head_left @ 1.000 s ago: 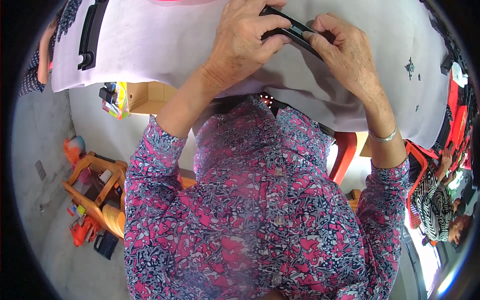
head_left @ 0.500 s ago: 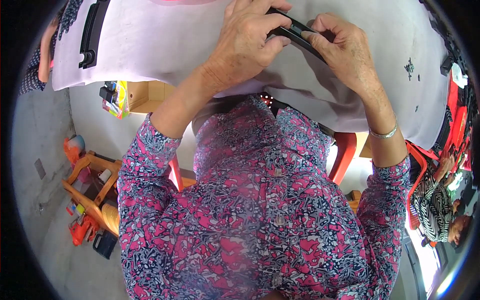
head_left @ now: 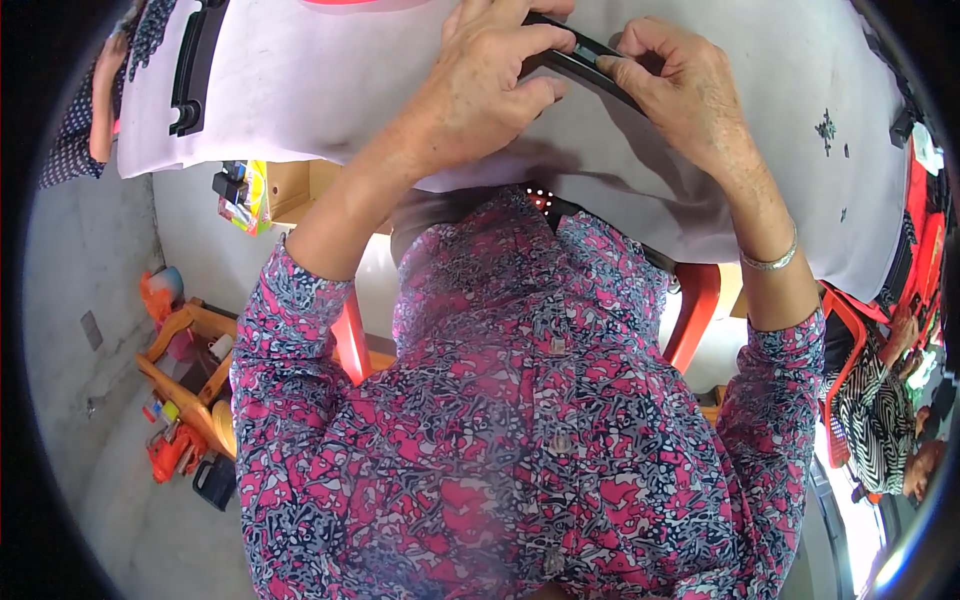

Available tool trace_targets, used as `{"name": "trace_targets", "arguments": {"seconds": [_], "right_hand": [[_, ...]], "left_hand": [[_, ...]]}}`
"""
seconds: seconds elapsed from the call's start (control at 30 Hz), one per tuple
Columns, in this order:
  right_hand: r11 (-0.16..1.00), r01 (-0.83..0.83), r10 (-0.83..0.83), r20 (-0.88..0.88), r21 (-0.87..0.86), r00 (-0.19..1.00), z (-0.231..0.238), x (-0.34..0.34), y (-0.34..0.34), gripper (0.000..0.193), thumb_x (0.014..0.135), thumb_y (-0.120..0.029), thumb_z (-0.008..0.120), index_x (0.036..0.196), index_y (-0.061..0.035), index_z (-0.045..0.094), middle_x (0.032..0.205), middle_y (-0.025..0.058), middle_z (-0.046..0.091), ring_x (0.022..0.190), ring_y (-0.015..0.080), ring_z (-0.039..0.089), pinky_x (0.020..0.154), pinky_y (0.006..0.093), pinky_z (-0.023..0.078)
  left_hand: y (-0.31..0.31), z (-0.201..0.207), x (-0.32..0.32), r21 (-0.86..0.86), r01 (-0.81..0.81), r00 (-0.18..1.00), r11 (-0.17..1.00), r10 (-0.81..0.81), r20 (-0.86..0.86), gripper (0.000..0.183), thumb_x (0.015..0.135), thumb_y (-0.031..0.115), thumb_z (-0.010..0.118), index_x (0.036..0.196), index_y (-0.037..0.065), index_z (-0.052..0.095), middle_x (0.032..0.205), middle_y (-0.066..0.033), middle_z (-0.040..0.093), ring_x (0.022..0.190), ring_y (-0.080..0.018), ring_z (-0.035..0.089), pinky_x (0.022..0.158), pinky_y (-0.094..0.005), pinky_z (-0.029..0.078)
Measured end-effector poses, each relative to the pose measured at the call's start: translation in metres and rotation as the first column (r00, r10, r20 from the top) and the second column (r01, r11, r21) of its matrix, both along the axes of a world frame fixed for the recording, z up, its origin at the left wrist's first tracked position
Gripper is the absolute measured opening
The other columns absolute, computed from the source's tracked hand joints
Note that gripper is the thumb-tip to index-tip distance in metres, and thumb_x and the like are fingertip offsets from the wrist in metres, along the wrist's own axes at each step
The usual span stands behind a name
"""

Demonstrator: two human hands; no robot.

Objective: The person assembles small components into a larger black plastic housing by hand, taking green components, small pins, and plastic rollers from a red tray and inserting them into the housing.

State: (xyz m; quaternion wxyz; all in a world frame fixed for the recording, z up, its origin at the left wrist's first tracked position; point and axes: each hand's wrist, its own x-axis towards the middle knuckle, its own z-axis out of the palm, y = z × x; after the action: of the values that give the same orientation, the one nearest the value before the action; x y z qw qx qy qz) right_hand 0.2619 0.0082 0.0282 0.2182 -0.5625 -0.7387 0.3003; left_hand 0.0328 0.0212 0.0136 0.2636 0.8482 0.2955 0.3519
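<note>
A long black plastic strip (head_left: 588,62) with a channel along it slants between my two hands, above the pale cloth-covered table (head_left: 330,80). My left hand (head_left: 495,75) grips its upper left end, thumb and fingers closed around it. My right hand (head_left: 685,90) pinches the strip farther down, with the thumb pressed on its channel. Another black strip (head_left: 192,75) of like shape lies at the table's left. Small dark pieces (head_left: 826,130) are scattered in a little pile to the right of my right hand.
A red rim (head_left: 365,3) shows at the far edge. Black parts (head_left: 150,40) lie at the far left beside a person's arm (head_left: 103,95). Another person in a striped top (head_left: 870,400) sits at the right, near red and black items (head_left: 925,240). An open box (head_left: 300,190) stands below the table edge.
Both hands still hold the black strip. My left fingers and thumb have shifted slightly along it. The surroundings have moved a little to the right in the view.
</note>
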Motion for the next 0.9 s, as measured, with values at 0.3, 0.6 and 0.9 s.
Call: {"name": "trace_targets", "arguments": {"seconds": [0.3, 0.6, 0.9], "right_hand": [[1.000, 0.005, -0.004, -0.056, 0.010, 0.998, -0.008, 0.001, -0.002, 0.023, 0.095, -0.014, 0.070, 0.080, -0.0026, 0.057, 0.062, -0.0008, 0.045, 0.059, 0.0062, 0.039, 0.051, 0.0286, 0.034], [1.000, 0.021, -0.021, -0.012, 0.005, 1.000, -0.012, -0.008, 0.004, 0.022, 0.092, -0.017, 0.068, 0.079, -0.0038, 0.057, 0.058, 0.0002, 0.047, 0.054, 0.0079, 0.042, 0.050, 0.0306, 0.035], [0.993, 0.101, -0.102, -0.018, -0.063, 0.995, -0.012, -0.019, 0.003, 0.017, 0.090, -0.018, 0.063, 0.081, -0.0047, 0.058, 0.056, 0.0029, 0.050, 0.051, 0.0110, 0.047, 0.050, 0.0320, 0.038]], "left_hand": [[-0.010, 0.005, 0.003, -0.053, -0.040, 0.995, 0.998, 0.035, -0.091, 0.030, 0.081, 0.010, 0.069, 0.107, -0.003, 0.065, 0.131, -0.0199, 0.053, 0.135, -0.0456, 0.039, 0.115, -0.0555, 0.029], [0.000, -0.025, -0.001, 0.019, -0.032, 0.999, 0.999, 0.032, 0.005, 0.028, 0.081, 0.007, 0.067, 0.107, -0.002, 0.066, 0.129, -0.0187, 0.054, 0.132, -0.0444, 0.041, 0.113, -0.0537, 0.032], [-0.003, -0.004, 0.000, -0.104, -0.096, 0.987, 0.990, 0.081, -0.138, 0.030, 0.078, 0.003, 0.066, 0.108, -0.001, 0.067, 0.126, -0.0175, 0.056, 0.130, -0.0409, 0.044, 0.112, -0.0512, 0.034]]}}
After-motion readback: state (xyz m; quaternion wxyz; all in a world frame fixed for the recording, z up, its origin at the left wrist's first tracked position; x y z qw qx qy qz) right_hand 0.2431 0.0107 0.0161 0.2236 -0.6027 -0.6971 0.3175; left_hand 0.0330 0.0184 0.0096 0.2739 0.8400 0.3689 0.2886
